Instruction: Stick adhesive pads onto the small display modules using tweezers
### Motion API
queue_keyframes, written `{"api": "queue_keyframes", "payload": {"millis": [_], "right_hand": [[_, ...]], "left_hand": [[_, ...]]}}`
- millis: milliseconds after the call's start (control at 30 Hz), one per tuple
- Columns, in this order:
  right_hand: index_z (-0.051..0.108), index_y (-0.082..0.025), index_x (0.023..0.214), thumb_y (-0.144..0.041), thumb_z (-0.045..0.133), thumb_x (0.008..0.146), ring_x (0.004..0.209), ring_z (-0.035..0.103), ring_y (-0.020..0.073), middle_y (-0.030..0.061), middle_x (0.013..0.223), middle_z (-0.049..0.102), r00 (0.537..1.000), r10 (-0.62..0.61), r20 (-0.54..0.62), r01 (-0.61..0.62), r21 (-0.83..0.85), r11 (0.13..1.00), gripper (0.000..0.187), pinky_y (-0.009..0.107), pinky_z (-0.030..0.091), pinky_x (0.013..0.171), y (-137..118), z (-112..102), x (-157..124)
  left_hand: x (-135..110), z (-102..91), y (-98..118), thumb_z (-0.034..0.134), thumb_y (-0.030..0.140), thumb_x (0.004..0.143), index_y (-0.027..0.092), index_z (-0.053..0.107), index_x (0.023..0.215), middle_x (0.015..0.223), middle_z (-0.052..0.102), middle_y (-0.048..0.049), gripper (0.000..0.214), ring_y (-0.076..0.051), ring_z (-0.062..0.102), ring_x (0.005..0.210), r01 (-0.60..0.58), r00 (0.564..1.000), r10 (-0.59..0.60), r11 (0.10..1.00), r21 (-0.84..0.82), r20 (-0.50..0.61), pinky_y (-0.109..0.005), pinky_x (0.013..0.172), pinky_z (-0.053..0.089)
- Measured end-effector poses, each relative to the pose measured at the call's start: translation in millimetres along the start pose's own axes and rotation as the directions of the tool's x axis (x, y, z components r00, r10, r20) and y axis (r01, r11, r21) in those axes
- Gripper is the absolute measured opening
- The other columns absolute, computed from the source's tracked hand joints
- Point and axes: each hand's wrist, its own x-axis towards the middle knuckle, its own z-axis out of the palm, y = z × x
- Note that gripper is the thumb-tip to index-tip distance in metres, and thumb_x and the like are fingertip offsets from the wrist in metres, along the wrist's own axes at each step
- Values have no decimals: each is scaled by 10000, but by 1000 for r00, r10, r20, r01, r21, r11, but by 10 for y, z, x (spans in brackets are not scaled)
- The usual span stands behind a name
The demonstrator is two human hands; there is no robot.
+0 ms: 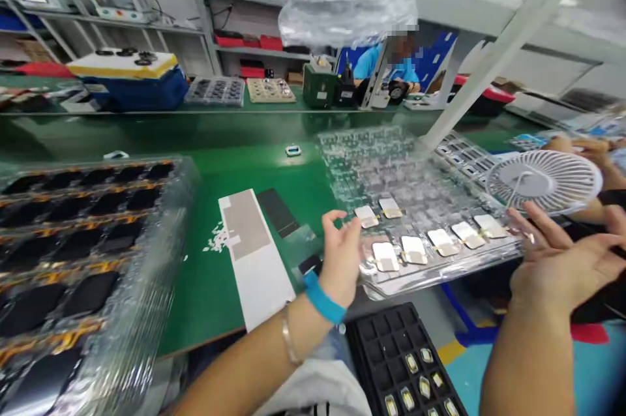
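A green workbench (220, 168) runs through a shelved room. A clear plastic tray (362, 168) of small pads lies at 1 o'clock. The left hand (340, 259) is half open, the right hand (562, 259) wide open; neither appears to grip anything.

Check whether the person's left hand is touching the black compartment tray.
Apart: the head view shows the left hand raised, with grey floor visible between it and the black compartment tray.

The clear plastic tray (386, 168) shines glossy; the green bench mat (205, 305) looks matt, probably rubber.
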Motion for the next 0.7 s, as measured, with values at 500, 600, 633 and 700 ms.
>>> {"api": "queue_keyframes", "payload": {"millis": [500,600,633,700], "right_hand": [[638,-161,683,66,853,432,777,759,165,30,798,765,943,205,263,-88,-397,914,401,318,546,863,872,-588,696],[627,-175,662,-20,884,496,805,757,195,28,795,747,944,190,269,-52,-447,893,343,353,545,850,848,-647,636],[629,-179,663,-57,894,517,807,752,206,33,794,741,947,175,271,-31,-464,885,326,362,544,833,842,-658,611],[636,-193,685,-136,908,551,806,735,226,45,792,729,952,131,278,26,-496,868,308,378,535,795,833,-660,564]], "left_hand": [[385,544,-432,594,318,960,9,299,1560,1688,132,-275,737,-390,121,1580,-416,906,259,691,592,335,-514,1297,189],[363,587,-440,508,340,1005,-23,295,1561,1689,133,-264,698,-383,118,1579,-456,884,241,629,629,400,-533,1294,179],[349,593,-438,489,346,1015,-20,278,1570,1687,131,-264,698,-385,141,1574,-459,883,234,615,641,408,-547,1288,187],[293,556,-408,482,361,1019,-4,259,1580,1677,150,-277,705,-400,191,1559,-457,883,214,600,657,419,-573,1270,218]]}}
